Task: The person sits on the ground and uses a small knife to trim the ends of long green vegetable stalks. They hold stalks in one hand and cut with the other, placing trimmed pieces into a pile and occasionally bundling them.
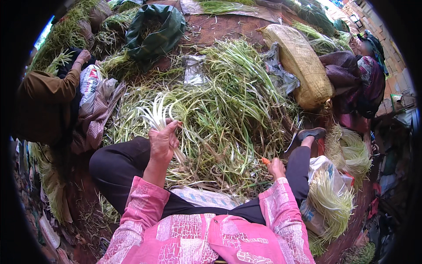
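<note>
My left hand (163,140) is closed around a bunch of pale, leafy stalks (160,110), which look like blanched chives. Their white and yellow-green ends fan out above my fist, and the other ends stick out below it. Something reddish-orange shows at the thumb tip. Close to my right knee, my right hand (277,168) is held low over the near edge of a heap of loose green stalks (227,115). A small bright orange piece (265,161) is at its fingertips; whether it is a finger cover or a held object is unclear. The fingers are partly hidden.
Bundled pale stalks (333,204) lie on sacking at my right. A long yellow wrapped bale (296,66) stands beyond the heap, beside a seated person (359,76). Another person in a brown sleeve (52,89) sits at left. A dark green sack (156,31) is at the back.
</note>
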Demonstrator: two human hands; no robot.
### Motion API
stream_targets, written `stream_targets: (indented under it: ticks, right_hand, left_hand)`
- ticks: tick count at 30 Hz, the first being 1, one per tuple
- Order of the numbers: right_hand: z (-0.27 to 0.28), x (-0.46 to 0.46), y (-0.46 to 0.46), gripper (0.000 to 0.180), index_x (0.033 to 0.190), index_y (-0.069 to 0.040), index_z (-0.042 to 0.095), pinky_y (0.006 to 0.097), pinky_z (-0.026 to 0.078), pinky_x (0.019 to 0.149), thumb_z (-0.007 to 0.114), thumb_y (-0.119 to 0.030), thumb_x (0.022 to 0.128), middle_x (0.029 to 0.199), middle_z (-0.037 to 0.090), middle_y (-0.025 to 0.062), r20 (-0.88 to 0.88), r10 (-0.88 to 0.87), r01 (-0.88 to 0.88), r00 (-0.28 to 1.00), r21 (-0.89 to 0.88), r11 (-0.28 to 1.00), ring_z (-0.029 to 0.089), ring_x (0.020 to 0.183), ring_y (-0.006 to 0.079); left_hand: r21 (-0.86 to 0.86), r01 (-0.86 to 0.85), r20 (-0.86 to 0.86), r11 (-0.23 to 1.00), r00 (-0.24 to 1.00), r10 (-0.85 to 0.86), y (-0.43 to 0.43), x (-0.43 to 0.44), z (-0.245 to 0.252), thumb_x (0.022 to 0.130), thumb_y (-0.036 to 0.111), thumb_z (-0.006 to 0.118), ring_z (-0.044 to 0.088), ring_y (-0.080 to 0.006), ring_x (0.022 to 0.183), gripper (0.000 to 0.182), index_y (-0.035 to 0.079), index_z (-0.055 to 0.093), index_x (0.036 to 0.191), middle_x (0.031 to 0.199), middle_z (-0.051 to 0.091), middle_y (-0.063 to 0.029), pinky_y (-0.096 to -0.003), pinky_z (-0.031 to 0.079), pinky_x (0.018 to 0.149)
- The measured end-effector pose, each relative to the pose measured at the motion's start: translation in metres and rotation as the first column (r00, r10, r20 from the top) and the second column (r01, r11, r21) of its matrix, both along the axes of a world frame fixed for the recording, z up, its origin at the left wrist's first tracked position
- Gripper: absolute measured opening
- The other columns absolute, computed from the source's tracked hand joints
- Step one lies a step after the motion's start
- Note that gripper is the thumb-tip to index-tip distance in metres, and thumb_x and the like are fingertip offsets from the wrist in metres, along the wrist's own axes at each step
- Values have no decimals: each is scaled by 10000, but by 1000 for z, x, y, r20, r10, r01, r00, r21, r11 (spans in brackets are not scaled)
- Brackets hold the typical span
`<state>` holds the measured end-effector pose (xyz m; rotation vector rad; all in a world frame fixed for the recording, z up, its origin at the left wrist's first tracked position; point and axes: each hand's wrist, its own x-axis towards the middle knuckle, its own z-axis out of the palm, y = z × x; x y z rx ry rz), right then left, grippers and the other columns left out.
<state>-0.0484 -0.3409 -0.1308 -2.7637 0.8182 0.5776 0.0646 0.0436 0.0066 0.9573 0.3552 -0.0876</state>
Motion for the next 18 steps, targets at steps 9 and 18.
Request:
stream_targets:
  ticks: [9,18]
  right_hand:
    - [79,58,164,542,1105,-103,547,296,482,757,662,-433,690,1032,585,84,521,153,-474,840,567,674,587,891,185]
    - [95,58,200,217,778,-42,582,375,448,589,565,-256,814,719,563,117,660,304,-676,687,428,600,572,679,291]
  left_hand:
    - [80,33,-18,996,999,-31,-13,-3,5,788,19,602,383,-47,327,96,51,529,841,760,636,-101,-189,317,286]
    - [162,227,-57,960,974,-220,-24,-21,-7,787,100,638,365,-47,324,162,17,580,913,544,528,9,-193,291,296]
